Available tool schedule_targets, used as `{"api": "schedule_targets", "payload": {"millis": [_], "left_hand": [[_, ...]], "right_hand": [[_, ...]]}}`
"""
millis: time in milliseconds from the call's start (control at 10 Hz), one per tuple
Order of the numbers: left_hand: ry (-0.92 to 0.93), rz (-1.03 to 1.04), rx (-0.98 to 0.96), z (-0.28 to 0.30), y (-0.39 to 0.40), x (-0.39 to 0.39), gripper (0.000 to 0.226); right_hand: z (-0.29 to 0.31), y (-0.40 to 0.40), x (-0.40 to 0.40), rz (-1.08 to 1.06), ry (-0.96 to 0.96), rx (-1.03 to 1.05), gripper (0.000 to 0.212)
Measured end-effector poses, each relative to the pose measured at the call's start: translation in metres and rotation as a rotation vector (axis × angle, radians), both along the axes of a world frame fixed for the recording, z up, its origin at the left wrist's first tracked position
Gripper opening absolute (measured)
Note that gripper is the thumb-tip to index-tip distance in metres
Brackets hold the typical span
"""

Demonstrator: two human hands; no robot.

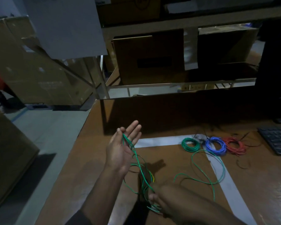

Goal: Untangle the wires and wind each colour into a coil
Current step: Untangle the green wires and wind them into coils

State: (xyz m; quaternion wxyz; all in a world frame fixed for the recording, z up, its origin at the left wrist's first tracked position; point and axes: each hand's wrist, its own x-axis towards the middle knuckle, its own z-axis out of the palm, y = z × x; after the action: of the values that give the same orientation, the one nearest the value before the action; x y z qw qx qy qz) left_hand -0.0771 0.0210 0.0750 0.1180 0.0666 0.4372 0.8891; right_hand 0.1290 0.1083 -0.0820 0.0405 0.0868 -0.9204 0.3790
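Observation:
My left hand (122, 146) is raised palm-up above the brown table (91, 159), pinching the end of a loose green wire (137, 159) between thumb and forefinger while the other fingers stay spread. The wire runs down to my right hand (162, 202), which grips a bundle of green loops with a bit of yellow wire (152, 177) in it. More green wire trails right across the table (217, 169). Three wound coils lie side by side at the back: green (190, 144), blue (216, 145) and red (235, 146).
A black keyboard (277, 138) sits at the right edge, with thin dark cables near the coils. White tape (159, 141) marks a rectangle on the table. A brown partition stands behind it, then shelves with cardboard boxes (149, 57). The table's left edge drops to the floor.

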Motion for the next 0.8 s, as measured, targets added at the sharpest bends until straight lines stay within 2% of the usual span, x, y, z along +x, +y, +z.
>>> {"api": "schedule_targets", "payload": {"millis": [100, 200, 300, 400, 500, 600, 700, 800], "left_hand": [[0.111, 0.024, -0.249, -0.012, 0.002, 0.004, 0.029], [0.182, -0.053, -0.404, -0.018, 0.005, 0.014, 0.029], [0.285, -0.101, -0.575, -0.016, 0.011, 0.028, 0.033], [0.307, -0.241, -0.593, -0.006, 0.013, 0.04, 0.036], [0.276, -0.366, -0.523, 0.0, 0.013, 0.049, 0.038], [0.218, -0.416, -0.419, 0.004, 0.012, 0.052, 0.04], [0.114, -0.398, -0.247, 0.01, 0.011, 0.051, 0.04], [-0.03, -0.342, -0.009, 0.018, 0.01, 0.047, 0.034]], "right_hand": [[0.023, -0.001, -0.002, 0.008, -0.009, -0.051, 0.022], [0.148, 0.077, -0.068, -0.085, 0.125, 0.099, 0.028], [0.184, 0.075, -0.095, -0.177, 0.256, 0.062, 0.022], [0.192, 0.09, -0.107, -0.232, 0.339, 0.008, 0.012], [0.197, 0.11, -0.125, -0.275, 0.381, 0.014, 0.013], [0.189, 0.118, -0.136, -0.274, 0.288, -0.033, 0.015], [0.169, 0.116, -0.139, -0.238, 0.243, -0.049, 0.03], [0.137, 0.104, -0.131, -0.243, 0.103, -0.063, 0.04]]}}
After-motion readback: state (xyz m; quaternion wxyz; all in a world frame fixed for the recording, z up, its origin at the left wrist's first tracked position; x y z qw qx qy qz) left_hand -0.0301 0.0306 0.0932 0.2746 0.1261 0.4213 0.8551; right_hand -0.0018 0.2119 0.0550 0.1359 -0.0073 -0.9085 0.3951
